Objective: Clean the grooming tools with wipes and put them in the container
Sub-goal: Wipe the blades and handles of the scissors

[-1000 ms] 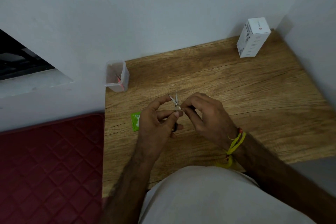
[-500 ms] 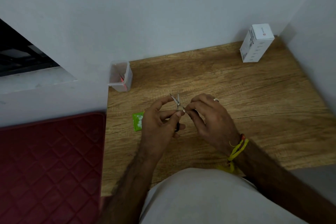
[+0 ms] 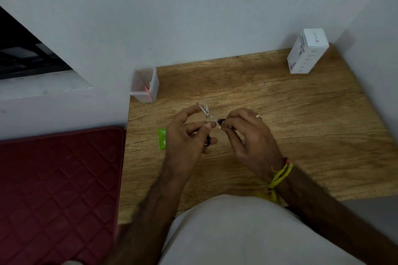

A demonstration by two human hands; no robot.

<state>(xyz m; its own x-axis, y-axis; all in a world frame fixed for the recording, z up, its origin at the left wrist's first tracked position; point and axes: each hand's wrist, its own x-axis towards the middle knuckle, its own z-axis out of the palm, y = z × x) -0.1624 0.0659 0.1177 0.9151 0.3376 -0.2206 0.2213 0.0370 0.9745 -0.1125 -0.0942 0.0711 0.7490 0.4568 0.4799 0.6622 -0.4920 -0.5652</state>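
- The person's left hand is curled round the lower black handle of a small pair of scissors, with the thumb and fingers closed on it above the bench.
- The scissors are held off the surface with their two thin metal blades spread apart and pointing up and away towards the wall.
- The right hand pinches the other black handle of the scissors between thumb and fingertips, just right of the pivot; a small pale scrap shows at those fingertips, too small to tell whether it is a wipe.
- A ring sits on one finger of the right hand, and yellow threads with a red bead are tied round the right wrist.
- A green wipe packet lies flat on the bench just left of the left hand, partly hidden by it.
- A clear plastic container stands upright at the far left corner of the bench, against the wall, well apart from the hands; something thin and reddish is inside it, but it is too blurred to identify.
- A white box stands in the far right corner of the bench.
- A dark red quilted mat lies to the left of the bench, lower down.
- The person's pale garment fills the near edge of the view.
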